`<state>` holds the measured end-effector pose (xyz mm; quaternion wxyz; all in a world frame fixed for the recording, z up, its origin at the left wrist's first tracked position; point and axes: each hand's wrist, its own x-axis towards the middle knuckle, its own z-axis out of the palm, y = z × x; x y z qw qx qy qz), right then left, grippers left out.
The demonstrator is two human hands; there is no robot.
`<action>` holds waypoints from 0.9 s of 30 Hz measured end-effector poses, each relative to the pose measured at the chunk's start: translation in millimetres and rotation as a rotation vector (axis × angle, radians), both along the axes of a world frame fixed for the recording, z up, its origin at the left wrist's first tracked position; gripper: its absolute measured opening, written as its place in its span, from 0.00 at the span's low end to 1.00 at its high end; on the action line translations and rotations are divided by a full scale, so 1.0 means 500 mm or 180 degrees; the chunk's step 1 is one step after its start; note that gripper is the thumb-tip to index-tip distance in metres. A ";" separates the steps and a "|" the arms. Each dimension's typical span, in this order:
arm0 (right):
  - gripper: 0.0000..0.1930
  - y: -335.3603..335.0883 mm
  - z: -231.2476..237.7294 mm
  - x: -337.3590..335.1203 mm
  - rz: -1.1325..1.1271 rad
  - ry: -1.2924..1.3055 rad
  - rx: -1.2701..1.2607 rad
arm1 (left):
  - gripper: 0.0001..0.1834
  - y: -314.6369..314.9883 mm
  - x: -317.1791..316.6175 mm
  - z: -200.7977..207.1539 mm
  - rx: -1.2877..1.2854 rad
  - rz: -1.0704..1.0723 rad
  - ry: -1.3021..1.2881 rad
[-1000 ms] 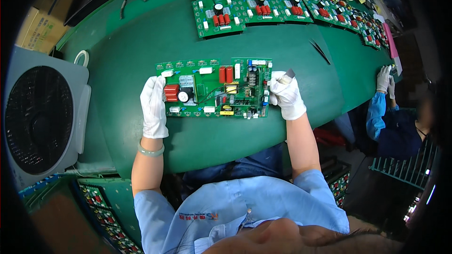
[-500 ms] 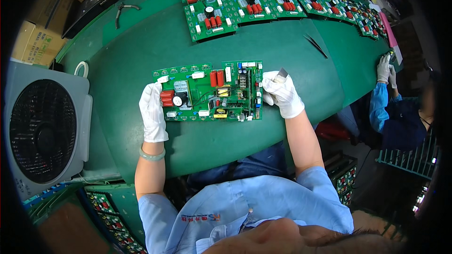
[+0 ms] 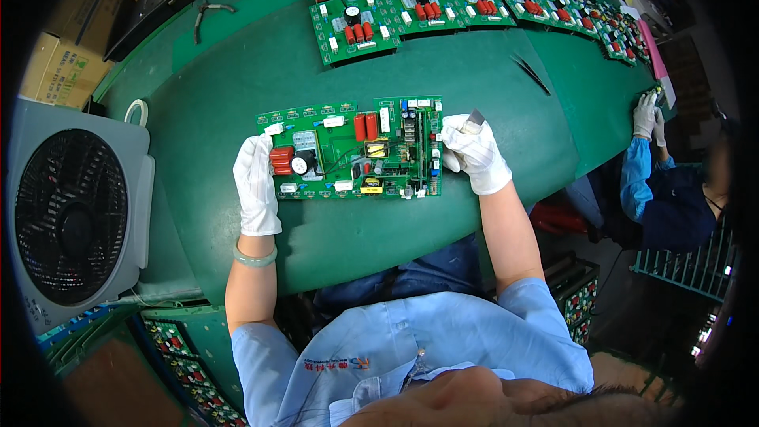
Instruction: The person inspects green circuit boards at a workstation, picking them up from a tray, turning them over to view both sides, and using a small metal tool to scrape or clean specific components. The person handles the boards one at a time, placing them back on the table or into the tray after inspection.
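From the head view, the green circuit board lay flat near the middle of the green worktop, a little toward my edge of it. My left hand, gloved in white, lay flat and open along the board's left edge, fingers straight, touching it without gripping. My right hand sat against the board's right edge with its fingers curled round a small grey blade-like tool, whose tip stood up above the glove.

I judged the board stiff and light but fragile: its top was crowded with red capacitors, a coil and upright parts that would not bear pressing. The bare edges, where my hands already were, seemed the safe places to hold.

The worktop looked smooth and slightly soft. Along its far edge ran a row of similar boards, tweezers lay toward the right, and a fan stood off the left edge. Another person's gloved hand worked at the right end.
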<state>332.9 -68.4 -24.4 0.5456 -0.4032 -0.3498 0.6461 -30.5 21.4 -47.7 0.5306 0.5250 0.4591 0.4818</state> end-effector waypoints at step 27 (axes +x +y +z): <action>0.11 0.001 0.002 0.001 -0.0055 -0.0076 -0.0078 | 0.17 0.012 -0.036 -0.011 -0.0257 -0.0247 0.0153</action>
